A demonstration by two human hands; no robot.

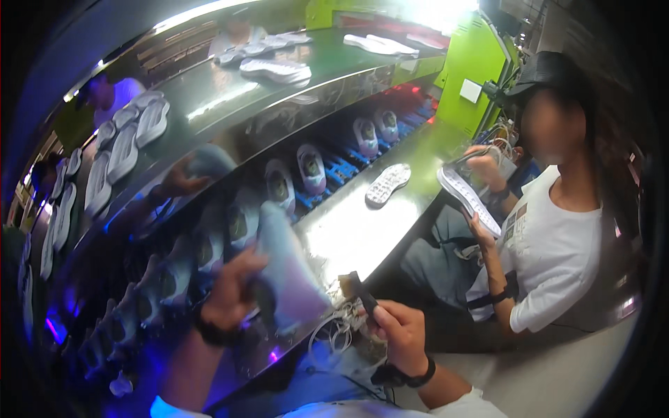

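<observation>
My left hand is closed on a pale blue and pinkish shoe upper, smeared by motion and raised in front of the rack. In my right hand is a brush, gripped by its dark handle, with a yellowish tip pointing up and left toward the upper. A small gap separates the tip from the upper. Both wrists wear dark bands. Beyond the brush, a white shoe sole lies on the shiny metal ledge.
Several shoe uppers stand along a blue conveyor rack. Above it, a green belt carries white soles. At right, a seated co-worker holds a sole and a tool. White cables hang by the ledge; a green machine stands behind.
</observation>
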